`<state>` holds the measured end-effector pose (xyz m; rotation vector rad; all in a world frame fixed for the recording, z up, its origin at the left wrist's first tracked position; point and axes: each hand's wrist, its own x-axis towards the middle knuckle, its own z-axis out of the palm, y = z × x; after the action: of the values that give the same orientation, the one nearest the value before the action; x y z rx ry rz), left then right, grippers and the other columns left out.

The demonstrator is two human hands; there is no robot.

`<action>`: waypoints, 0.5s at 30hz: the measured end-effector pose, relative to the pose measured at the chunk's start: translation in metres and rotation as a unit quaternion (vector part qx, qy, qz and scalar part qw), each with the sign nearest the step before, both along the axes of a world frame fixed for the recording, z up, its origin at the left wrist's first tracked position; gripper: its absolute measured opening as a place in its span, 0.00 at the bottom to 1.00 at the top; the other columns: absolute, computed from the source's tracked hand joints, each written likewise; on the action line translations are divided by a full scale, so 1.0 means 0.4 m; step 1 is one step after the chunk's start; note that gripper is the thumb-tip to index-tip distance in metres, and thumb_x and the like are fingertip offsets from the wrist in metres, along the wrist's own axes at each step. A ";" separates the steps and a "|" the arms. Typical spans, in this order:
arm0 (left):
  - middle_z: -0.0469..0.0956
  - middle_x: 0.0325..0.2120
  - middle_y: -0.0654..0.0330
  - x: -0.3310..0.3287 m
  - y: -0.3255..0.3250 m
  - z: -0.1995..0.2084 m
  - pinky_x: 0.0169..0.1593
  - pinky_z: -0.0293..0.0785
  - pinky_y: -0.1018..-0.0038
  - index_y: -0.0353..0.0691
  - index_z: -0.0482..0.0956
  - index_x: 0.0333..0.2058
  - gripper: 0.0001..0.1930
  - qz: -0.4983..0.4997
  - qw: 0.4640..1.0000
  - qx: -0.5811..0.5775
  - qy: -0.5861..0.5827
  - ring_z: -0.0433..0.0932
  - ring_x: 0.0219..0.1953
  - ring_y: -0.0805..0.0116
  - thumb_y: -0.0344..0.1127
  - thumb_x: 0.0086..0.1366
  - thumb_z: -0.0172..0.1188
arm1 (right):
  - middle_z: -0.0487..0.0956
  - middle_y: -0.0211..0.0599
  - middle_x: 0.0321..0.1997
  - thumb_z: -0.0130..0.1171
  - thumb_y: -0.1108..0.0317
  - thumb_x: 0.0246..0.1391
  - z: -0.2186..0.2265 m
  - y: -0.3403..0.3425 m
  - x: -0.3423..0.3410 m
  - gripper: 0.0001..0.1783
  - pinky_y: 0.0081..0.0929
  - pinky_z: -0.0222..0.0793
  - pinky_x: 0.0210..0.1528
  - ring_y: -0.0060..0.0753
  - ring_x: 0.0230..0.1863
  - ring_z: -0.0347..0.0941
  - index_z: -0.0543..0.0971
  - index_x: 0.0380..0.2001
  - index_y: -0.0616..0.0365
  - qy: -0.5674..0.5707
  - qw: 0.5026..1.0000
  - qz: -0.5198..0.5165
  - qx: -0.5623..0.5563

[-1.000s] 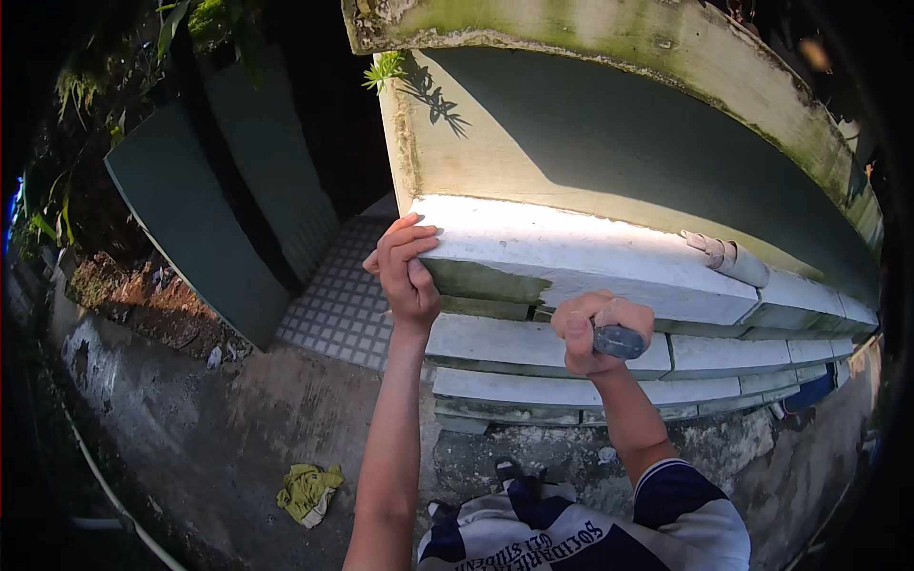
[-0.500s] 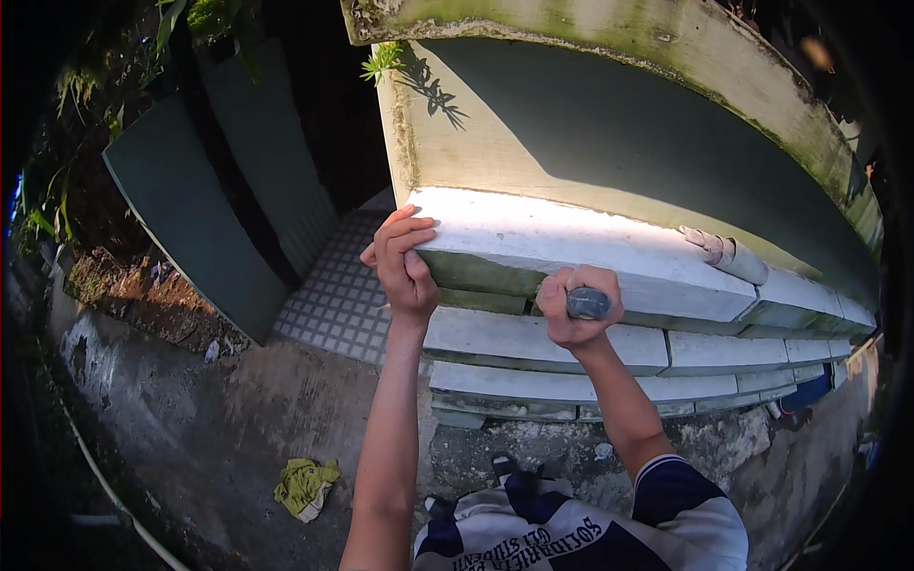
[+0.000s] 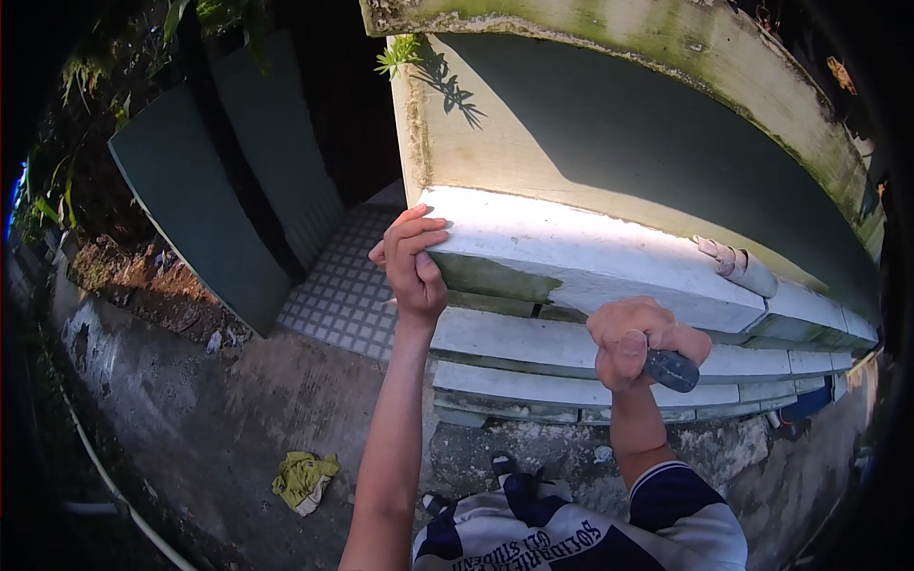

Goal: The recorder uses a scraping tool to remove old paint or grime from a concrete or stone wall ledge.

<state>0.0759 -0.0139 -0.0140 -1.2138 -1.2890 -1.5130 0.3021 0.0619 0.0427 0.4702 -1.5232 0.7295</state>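
Note:
A white-topped ledge (image 3: 571,233) runs along the foot of a pale green wall. My left hand (image 3: 414,262) rests at its left corner, fingers bent over the top edge and slightly apart, thumb against the front. My right hand (image 3: 628,347) is closed around the dark rounded handle (image 3: 672,371) of a tool, just before the ledge's front face; the working end is hidden. Left of that hand the face shows a mossy green patch (image 3: 500,274), while the part behind the hand is whitish. On the ledge farther right lies a pale rolled cylinder (image 3: 747,271).
White-topped steps (image 3: 505,333) descend below the ledge. A mossy curved coping (image 3: 590,27) overhangs the wall. To the left stand a green gate panel (image 3: 190,200) and a tiled floor (image 3: 343,271). A yellow-green cloth (image 3: 305,479) lies on the concrete.
My right hand has moved right and slightly down with the tool, and its handle has tilted toward the lower right. My left hand stays on the corner; the view has shifted slightly.

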 end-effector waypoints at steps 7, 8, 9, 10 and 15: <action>0.80 0.39 0.66 -0.006 0.001 -0.004 0.54 0.54 0.72 0.45 0.77 0.34 0.11 0.002 1.000 0.005 -0.004 0.74 0.55 0.67 0.34 0.66 0.42 | 0.69 0.32 0.13 0.54 0.77 0.54 0.011 0.017 -0.012 0.17 0.26 0.66 0.14 0.24 0.12 0.63 0.57 0.21 0.56 0.004 0.993 0.103 -0.055; 0.80 0.39 0.66 -0.001 -0.002 -0.005 0.54 0.54 0.72 0.45 0.77 0.35 0.12 0.004 1.000 0.002 -0.002 0.74 0.55 0.67 0.34 0.66 0.42 | 0.69 0.32 0.13 0.56 0.77 0.53 0.001 0.020 -0.014 0.16 0.26 0.66 0.14 0.24 0.12 0.64 0.58 0.21 0.56 0.003 0.998 0.058 -0.041; 0.80 0.39 0.66 0.001 -0.001 -0.004 0.54 0.54 0.72 0.45 0.77 0.35 0.12 0.003 1.000 0.002 -0.002 0.74 0.55 0.67 0.34 0.66 0.42 | 0.70 0.32 0.13 0.57 0.77 0.52 -0.012 0.025 -0.016 0.16 0.25 0.66 0.15 0.23 0.12 0.65 0.59 0.21 0.56 0.002 1.000 0.012 -0.026; 0.80 0.40 0.66 0.002 0.002 -0.004 0.54 0.54 0.72 0.45 0.77 0.35 0.12 0.001 1.000 0.002 -0.009 0.73 0.55 0.67 0.34 0.66 0.42 | 0.70 0.32 0.13 0.57 0.77 0.52 -0.031 0.031 -0.019 0.16 0.25 0.66 0.15 0.23 0.12 0.65 0.59 0.21 0.56 0.002 1.000 0.011 -0.026; 0.80 0.40 0.66 0.000 -0.004 -0.007 0.54 0.54 0.72 0.45 0.77 0.35 0.12 0.010 1.000 -0.008 -0.008 0.73 0.56 0.68 0.34 0.65 0.42 | 0.71 0.33 0.14 0.58 0.76 0.50 -0.034 0.022 -0.011 0.15 0.24 0.68 0.17 0.25 0.12 0.66 0.62 0.21 0.57 -0.066 0.997 -0.033 0.011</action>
<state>0.0757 -0.0157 -0.0169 -1.1971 -1.3226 -1.5039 0.2977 0.0706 0.0292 0.3928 -1.6638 0.7027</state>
